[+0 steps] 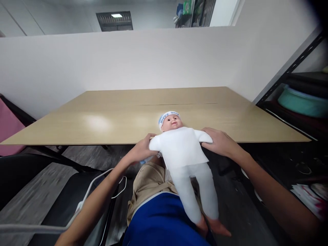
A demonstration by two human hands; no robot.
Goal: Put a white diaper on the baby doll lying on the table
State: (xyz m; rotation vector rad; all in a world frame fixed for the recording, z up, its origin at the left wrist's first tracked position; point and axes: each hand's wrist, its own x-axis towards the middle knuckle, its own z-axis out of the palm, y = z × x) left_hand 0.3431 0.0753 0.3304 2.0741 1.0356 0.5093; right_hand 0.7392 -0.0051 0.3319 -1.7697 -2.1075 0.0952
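Observation:
A baby doll (183, 148) in a white top and white trousers lies face up in front of me, tilted, with its head over the table's front edge and its legs above my lap. Its white and blue headband (169, 116) reads "Happy Baby". My left hand (145, 148) is closed around the doll's sleeved arm on the left. On the other side, my right hand (217, 140) grips the other sleeved arm, thumb below and fingers above. The doll's bare feet (216, 225) hang at the bottom.
The wooden table (115, 116) stretches ahead to a white partition (153, 61). At left stand a black chair (74, 201) and a pink chair back (9, 119). A white cable (87, 194) runs past my left forearm. A shelf with a teal item (302, 100) stands right.

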